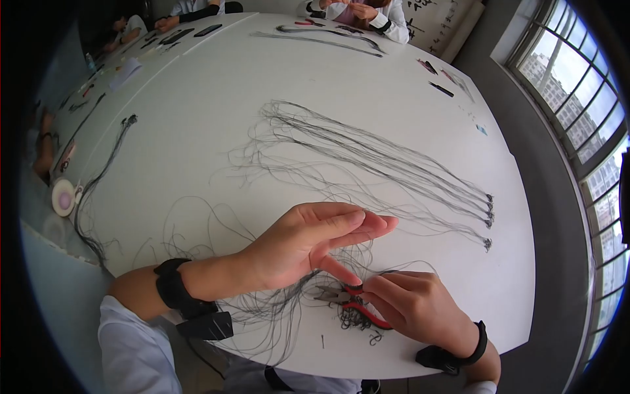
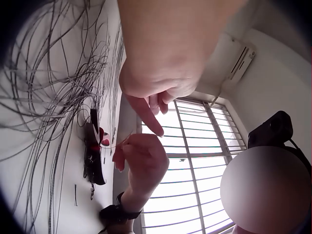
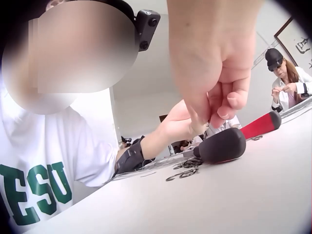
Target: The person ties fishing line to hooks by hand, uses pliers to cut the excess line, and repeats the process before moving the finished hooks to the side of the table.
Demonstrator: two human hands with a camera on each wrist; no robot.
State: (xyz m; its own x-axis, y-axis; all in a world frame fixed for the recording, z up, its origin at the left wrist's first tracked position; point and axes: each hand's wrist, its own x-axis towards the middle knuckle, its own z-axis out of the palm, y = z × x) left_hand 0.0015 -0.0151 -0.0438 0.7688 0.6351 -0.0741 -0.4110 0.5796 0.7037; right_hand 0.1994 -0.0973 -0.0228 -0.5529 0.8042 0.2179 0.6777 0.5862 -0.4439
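My left hand (image 1: 295,243) is held above the table, palm turned up. Its fingers are mostly straight, and one reaches down to the fingertips of my right hand (image 1: 413,302). The right hand's thumb and fingers curl together and pinch a thin dark thread; in the left wrist view that hand (image 2: 144,158) has a fine strand trailing from it. Below the hands lie pliers with red and black handles (image 1: 375,320), overlapped by the right hand. Short curled thread scraps (image 1: 351,320) lie beside them. A loose tangle of dark threads (image 1: 269,322) spreads under my left forearm.
Long thread bundles with knotted ends (image 1: 489,213) lie across the middle of the white table (image 1: 197,131). Another bundle (image 1: 108,164) lies at left, near a round white object (image 1: 63,197). A black pen-like object (image 1: 441,89) lies at far right. A person (image 1: 387,16) sits opposite.
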